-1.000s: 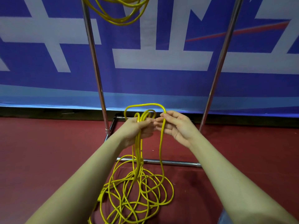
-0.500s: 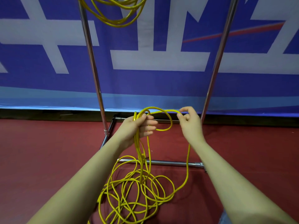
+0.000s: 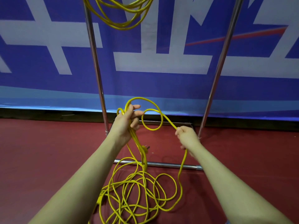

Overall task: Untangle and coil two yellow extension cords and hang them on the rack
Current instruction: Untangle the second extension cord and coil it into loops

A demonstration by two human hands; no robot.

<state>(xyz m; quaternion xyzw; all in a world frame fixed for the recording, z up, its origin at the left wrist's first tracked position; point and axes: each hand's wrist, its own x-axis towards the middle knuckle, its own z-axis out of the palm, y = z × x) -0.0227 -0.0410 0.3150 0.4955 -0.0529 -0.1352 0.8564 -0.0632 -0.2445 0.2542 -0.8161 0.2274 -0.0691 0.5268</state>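
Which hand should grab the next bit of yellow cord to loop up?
Probably the right hand. It grips the single strand that runs down to the loose pile on the floor, so it can slide along and bring up another loop. The left hand already holds the gathered coil.

A single head-worn camera looks forward and down along both forearms, close over the hands (image 3: 127,122). It faces the rack (image 3: 97,70) and the blue banner (image 3: 161,86) farther off, with the red floor (image 3: 40,151) near below.
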